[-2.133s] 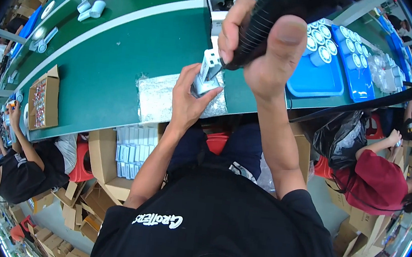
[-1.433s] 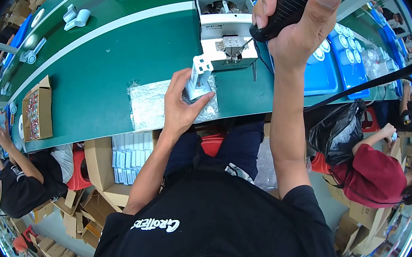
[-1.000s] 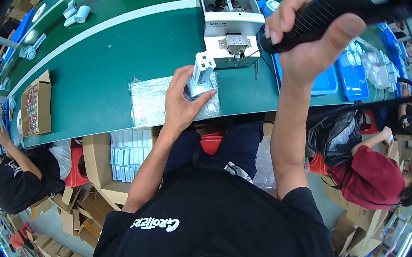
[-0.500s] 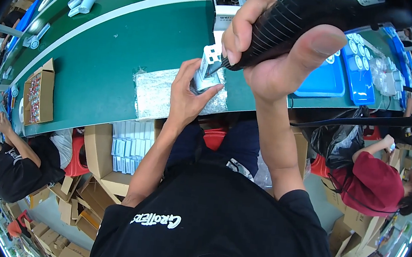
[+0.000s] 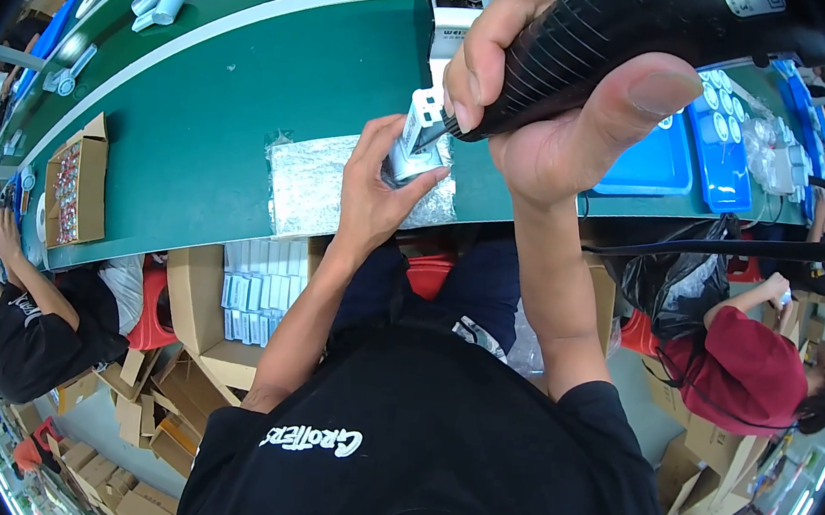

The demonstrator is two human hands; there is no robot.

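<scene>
Driver nosed up against the pale part

Just above the centre of the frame, I see the part (image 5: 419, 163) standing roughly upright over the silvery mat (image 5: 314, 192) on the green table (image 5: 215, 126). The left hand (image 5: 375, 188) has it clamped low down, thumb on the near right side, the other fingers along the left. The right hand (image 5: 546, 131) has its fingers wrapped round the black ribbed driver (image 5: 580, 49), thumb stretched along the near side. The driver slants down from the upper right, its nose at the part's right side; whether the bit touches, I cannot tell from here.

Behind the right hand, at top centre, sits a metal machine (image 5: 450, 15), partly hidden. Over at the upper right, a blue tray (image 5: 648, 172) lies beside a narrower tray (image 5: 728, 195) bearing white round pieces. At the left edge of the table stands a small carton (image 5: 93, 189) of red and silver bits. Below the table, left of centre, a big carton (image 5: 195, 300) holds rows of pale pieces.
</scene>
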